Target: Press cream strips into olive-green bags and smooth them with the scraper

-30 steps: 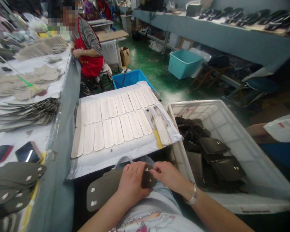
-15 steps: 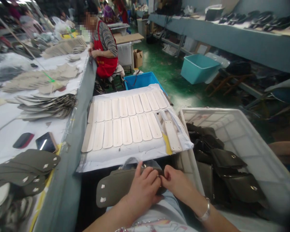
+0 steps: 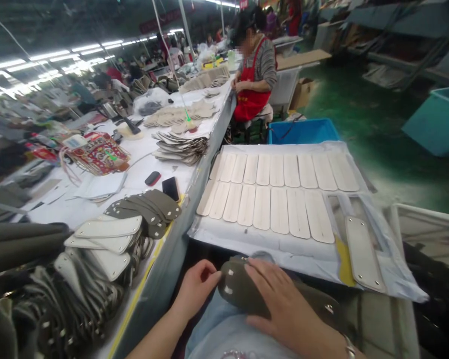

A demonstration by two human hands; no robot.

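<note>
Across my lap lies a dark grey-green flap piece (image 3: pixel 239 286) with a rounded end and two small white tabs near that end. My right hand (image 3: pixel 280 299) spans it, fingers stretched over the upper edge and thumb at the lower side, gripping it. At the rounded left end, my left hand (image 3: pixel 200 284) is closed in a pinch, its thumb tip touching the edge; whatever sits between those fingertips is too small to make out. A metal fitting (image 3: pixel 329 309) shows toward the right, partly beyond my right hand.
Ahead, a white-covered board (image 3: pixel 220 232) carries two rows of pale strips (image 3: pixel 279 209) and one riveted strip (image 3: pixel 362 254). The left table holds stacked grey-green flaps (image 3: pixel 145 207), white riveted strips (image 3: pixel 108 227) and a phone (image 3: pixel 170 188). A co-worker in a red apron (image 3: pixel 250 85) sits beyond a blue bin (image 3: pixel 303 130).
My view has swung left. My right hand has gone from pinching the right end to lying across the flap piece; my left hand has left its middle for the left end.
</note>
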